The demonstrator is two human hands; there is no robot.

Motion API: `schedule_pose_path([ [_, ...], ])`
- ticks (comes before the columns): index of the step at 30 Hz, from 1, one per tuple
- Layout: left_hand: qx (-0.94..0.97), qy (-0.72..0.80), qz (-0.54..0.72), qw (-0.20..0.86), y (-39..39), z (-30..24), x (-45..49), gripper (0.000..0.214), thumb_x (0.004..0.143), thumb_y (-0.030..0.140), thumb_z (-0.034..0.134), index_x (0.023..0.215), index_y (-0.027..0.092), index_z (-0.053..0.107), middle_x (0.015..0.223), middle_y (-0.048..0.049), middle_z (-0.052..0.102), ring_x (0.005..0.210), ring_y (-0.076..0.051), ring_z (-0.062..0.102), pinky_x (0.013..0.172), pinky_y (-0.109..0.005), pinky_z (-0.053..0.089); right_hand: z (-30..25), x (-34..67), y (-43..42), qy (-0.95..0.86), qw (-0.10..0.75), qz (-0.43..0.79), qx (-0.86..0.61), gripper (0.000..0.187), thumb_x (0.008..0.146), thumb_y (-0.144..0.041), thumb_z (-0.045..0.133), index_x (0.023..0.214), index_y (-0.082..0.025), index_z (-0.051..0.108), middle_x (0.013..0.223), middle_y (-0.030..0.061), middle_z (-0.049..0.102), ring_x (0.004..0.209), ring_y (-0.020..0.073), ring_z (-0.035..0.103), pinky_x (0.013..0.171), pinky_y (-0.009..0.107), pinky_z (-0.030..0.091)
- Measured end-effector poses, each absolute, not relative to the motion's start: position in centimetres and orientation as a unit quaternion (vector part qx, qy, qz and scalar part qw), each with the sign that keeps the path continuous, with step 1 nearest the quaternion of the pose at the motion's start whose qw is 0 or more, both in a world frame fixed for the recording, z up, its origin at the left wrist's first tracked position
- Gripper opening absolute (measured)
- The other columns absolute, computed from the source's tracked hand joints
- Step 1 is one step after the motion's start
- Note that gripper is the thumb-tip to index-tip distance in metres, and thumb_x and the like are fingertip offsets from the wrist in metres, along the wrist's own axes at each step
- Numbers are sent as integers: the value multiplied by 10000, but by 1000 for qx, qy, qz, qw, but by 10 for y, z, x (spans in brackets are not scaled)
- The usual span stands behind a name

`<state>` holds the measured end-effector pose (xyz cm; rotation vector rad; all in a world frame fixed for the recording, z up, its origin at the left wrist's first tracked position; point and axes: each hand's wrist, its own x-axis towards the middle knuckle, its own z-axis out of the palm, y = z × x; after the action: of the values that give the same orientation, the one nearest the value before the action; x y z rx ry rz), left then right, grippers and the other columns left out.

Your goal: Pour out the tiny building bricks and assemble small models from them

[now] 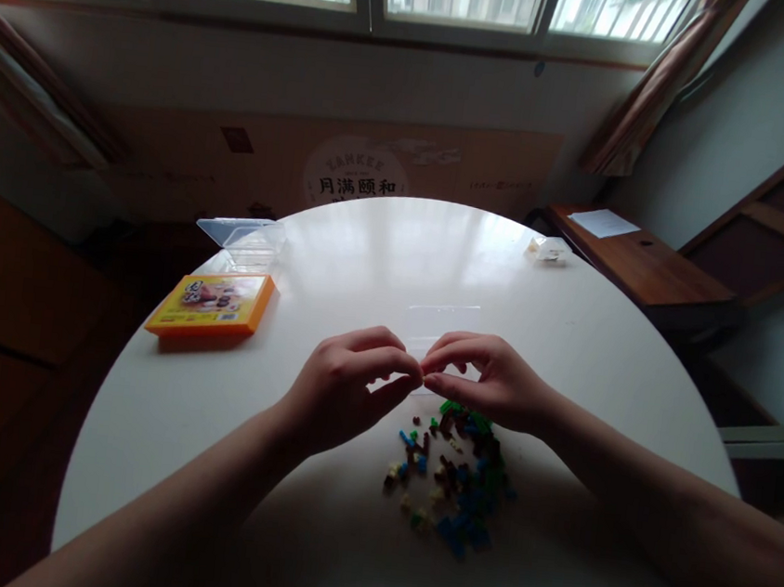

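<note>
My left hand (pixel 347 382) and my right hand (pixel 491 379) meet at the fingertips above the table's middle. Thumb and fingers are pinched together on each hand. Whatever sits between the fingertips is too small to make out. Just below and nearer to me lies a loose pile of small building bricks (pixel 466 483) in blue, green, brown and cream. Behind the fingers a clear plastic sheet or tray (pixel 446 316) rests flat on the table, partly covered by my hands.
The round white table (pixel 173 439) carries an orange-yellow box (pixel 215 306) at left, with an open clear plastic case (pixel 253 246) behind it. A small clear packet (pixel 549 250) lies at the far right edge. Beyond stands a wooden desk (pixel 653 270) with paper (pixel 604 223).
</note>
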<state>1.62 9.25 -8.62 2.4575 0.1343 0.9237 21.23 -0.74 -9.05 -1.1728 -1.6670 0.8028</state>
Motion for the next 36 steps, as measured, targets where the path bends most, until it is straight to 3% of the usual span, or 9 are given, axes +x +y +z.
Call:
schedule_pose_path([
  [5, 911, 61, 320, 252, 95, -83, 13, 78, 861, 208, 689, 938, 197, 690, 888, -22, 656, 695, -98, 606, 612, -214, 508, -92, 216, -7, -701, 438, 270, -495, 117, 864, -256, 675, 925, -174, 732, 895, 47, 708, 787, 136, 637, 697, 265, 499],
  [12, 920, 165, 237, 264, 110, -90, 14, 67, 859, 247, 669, 907, 202, 682, 916, -18, 637, 690, -109, 591, 609, -232, 501, -102, 229, -2, -771, 260, 32, -581, 126, 883, -254, 629, 925, -222, 744, 873, 20, 700, 808, 161, 615, 715, 289, 432],
  [20, 923, 221, 144, 279, 106, -101, 18, 317, 821, 358, 704, 1104, 238, 629, 1050, -35, 655, 735, -153, 621, 670, -300, 522, -102, 222, 6, -751, 156, 22, -641, 141, 884, -293, 612, 902, -295, 752, 832, -31, 694, 688, 120, 602, 591, 266, 323],
  [25, 928, 228, 137, 261, 105, -104, 19, 384, 812, 379, 701, 1154, 235, 604, 1062, -56, 657, 790, -190, 643, 691, -316, 525, -101, 220, 12, -750, 140, 26, -647, 157, 872, -284, 619, 926, -304, 765, 838, -21, 706, 676, 120, 602, 582, 265, 308],
  [36, 919, 257, 103, 279, 104, -102, 20, 478, 804, 406, 698, 1227, 226, 567, 789, -9, 666, 697, -207, 638, 653, -314, 493, -102, 222, 10, -767, 170, 48, -617, 157, 882, -270, 622, 896, -300, 776, 789, -27, 695, 672, 107, 598, 577, 249, 307],
])
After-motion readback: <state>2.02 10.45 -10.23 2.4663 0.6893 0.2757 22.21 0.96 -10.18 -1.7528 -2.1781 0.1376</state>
